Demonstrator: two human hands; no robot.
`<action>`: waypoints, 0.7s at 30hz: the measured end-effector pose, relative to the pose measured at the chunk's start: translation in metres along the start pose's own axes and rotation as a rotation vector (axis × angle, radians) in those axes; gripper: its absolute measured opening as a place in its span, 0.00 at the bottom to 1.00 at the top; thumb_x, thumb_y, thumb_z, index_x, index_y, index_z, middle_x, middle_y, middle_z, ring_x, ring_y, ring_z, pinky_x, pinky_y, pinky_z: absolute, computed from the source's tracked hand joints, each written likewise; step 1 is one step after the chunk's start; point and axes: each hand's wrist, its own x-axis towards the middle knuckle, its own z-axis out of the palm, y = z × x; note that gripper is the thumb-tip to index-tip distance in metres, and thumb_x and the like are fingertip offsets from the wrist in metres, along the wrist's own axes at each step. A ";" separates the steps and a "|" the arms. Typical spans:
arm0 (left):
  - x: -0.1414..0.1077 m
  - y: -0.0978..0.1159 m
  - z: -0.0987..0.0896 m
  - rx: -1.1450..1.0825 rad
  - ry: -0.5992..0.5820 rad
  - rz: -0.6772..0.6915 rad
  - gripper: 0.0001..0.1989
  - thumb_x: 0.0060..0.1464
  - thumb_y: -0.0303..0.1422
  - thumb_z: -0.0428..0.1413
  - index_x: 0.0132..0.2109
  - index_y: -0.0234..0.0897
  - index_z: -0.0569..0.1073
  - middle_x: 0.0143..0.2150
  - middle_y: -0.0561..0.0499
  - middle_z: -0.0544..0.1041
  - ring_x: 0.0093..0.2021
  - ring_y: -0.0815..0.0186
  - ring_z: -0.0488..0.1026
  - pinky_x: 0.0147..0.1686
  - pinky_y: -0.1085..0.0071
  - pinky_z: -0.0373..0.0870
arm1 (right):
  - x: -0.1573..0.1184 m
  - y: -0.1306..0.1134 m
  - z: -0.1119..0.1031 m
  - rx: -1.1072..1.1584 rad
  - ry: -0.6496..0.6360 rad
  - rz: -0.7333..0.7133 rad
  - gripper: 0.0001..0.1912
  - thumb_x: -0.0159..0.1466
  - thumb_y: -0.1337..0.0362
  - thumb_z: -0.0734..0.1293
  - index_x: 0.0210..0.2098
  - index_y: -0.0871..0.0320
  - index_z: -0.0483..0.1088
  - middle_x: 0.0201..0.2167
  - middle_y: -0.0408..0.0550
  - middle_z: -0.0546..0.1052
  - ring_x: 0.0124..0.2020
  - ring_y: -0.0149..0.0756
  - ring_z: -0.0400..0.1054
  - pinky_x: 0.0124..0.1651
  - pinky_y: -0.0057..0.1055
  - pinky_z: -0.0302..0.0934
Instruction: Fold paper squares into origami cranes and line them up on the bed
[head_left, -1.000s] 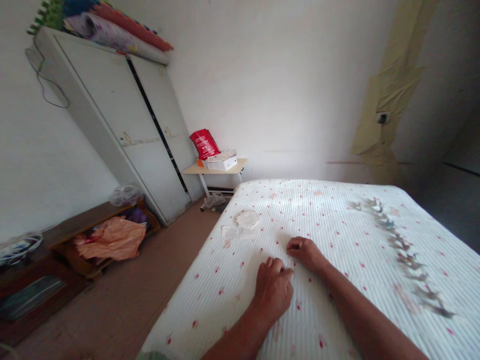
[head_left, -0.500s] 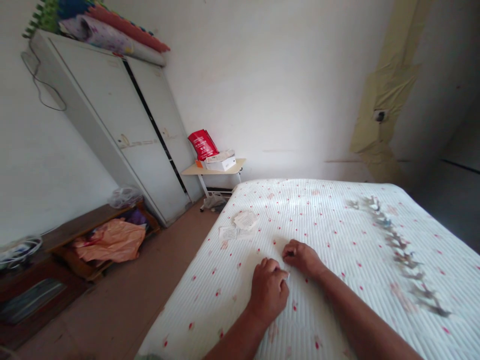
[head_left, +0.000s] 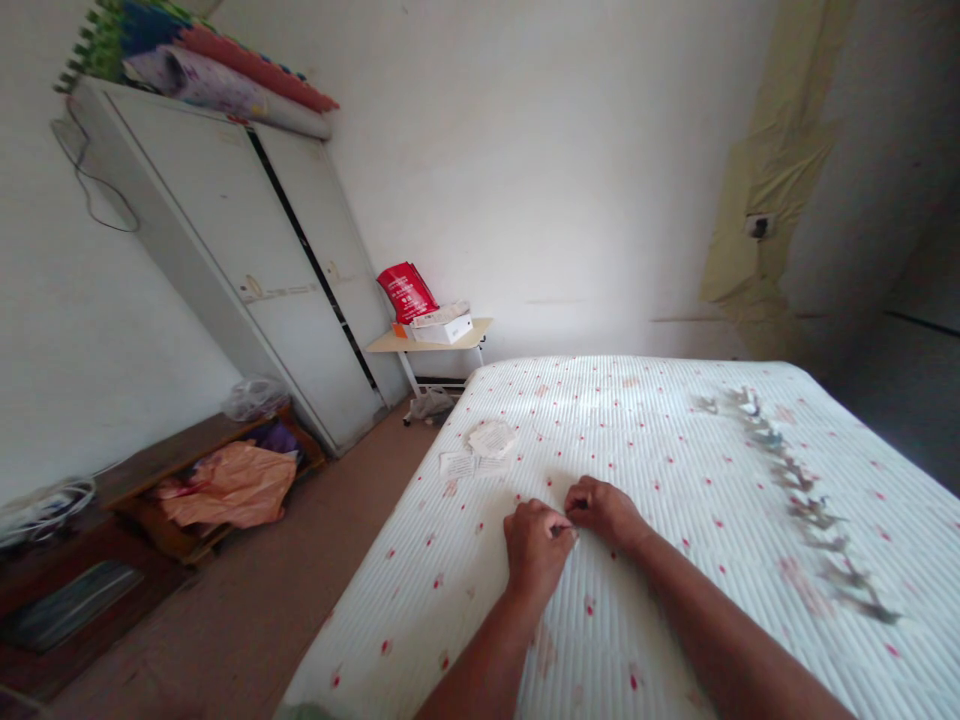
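My left hand (head_left: 536,545) is closed, thumb against bent fingers, with a bit of white paper (head_left: 575,536) showing at the fingertips. Just beyond and to the right, my right hand (head_left: 602,510) is curled, its fingertips pinched and almost meeting the left ones. Whatever is between the right fingers is hidden. Both hands rest low over the quilted bedspread (head_left: 630,590). Past them to the left lie printed paper pieces (head_left: 491,438), some overlapping. Down the right side of the bed runs a row of small folded paper figures (head_left: 814,512), blurred, resembling cranes.
Behind the bed's far left corner stands a small table (head_left: 390,343) with a red bag (head_left: 407,292) and a white box (head_left: 448,328). A grey wardrobe (head_left: 217,230) and a low wooden cabinet (head_left: 142,470) line the left side. A wall socket (head_left: 760,226) is at right.
My left hand has moved slightly forward, its fingertips now closer to the right hand's. The right hand stays in nearly the same place. The view has shifted a little.
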 end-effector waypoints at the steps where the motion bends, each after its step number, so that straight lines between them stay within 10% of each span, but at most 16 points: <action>1: -0.001 0.001 0.000 0.022 -0.011 0.006 0.03 0.44 0.30 0.58 0.29 0.42 0.77 0.32 0.54 0.75 0.37 0.67 0.68 0.40 0.70 0.59 | 0.000 0.000 0.000 -0.001 -0.003 0.005 0.07 0.53 0.69 0.63 0.27 0.56 0.73 0.29 0.43 0.71 0.29 0.28 0.65 0.31 0.23 0.53; 13: -0.005 -0.001 0.000 0.144 -0.067 0.063 0.03 0.46 0.32 0.58 0.30 0.43 0.77 0.34 0.53 0.73 0.41 0.66 0.66 0.41 0.69 0.56 | 0.006 0.004 0.003 0.011 0.085 0.056 0.07 0.52 0.70 0.62 0.25 0.57 0.72 0.27 0.43 0.71 0.30 0.30 0.64 0.33 0.25 0.54; 21: -0.005 -0.003 0.003 0.139 -0.024 0.077 0.02 0.45 0.33 0.59 0.29 0.43 0.76 0.34 0.53 0.73 0.40 0.65 0.66 0.40 0.69 0.56 | -0.004 0.021 0.002 0.416 0.042 -0.066 0.07 0.49 0.69 0.66 0.30 0.58 0.72 0.30 0.43 0.72 0.32 0.31 0.65 0.36 0.26 0.59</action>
